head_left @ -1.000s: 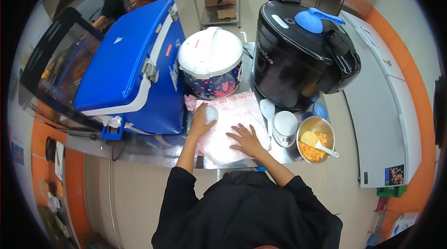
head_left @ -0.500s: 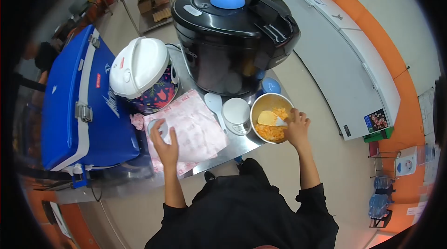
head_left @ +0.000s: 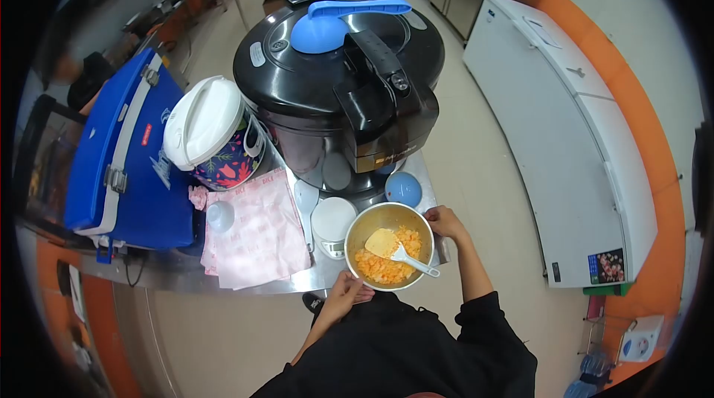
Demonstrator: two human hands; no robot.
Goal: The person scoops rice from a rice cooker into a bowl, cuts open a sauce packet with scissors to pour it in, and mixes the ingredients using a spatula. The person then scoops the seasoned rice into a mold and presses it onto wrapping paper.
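Observation:
A metal bowl (head_left: 396, 214) sits at the table's front edge, with crumbly orange food (head_left: 375, 269) inside. A white rice paddle (head_left: 405, 257) with an orange-coated blade lies in it, handle over the front rim. Closed on the bowl's lower left side is my left hand (head_left: 346, 295). My right hand (head_left: 444, 222) grips the rim on the right. Left of the bowl stands a small scale (head_left: 332, 249) bearing a white round container (head_left: 333, 218). Another white paddle (head_left: 306, 208) lies beside printed paper sheets (head_left: 264, 238), on which a small translucent cup (head_left: 220, 216) rests.
A large black cooker (head_left: 297, 85) with a blue ladle (head_left: 320, 32) on its lid stands behind. A blue bowl (head_left: 403, 190) is beside it. At left are a floral rice cooker (head_left: 230, 160) and a blue cooler box (head_left: 160, 204). A chest freezer (head_left: 520, 137) stands right.
My left hand has left the small cup on the paper and moved right to the bowl. My right hand has let go of the paddle and taken the rim. The view has shifted.

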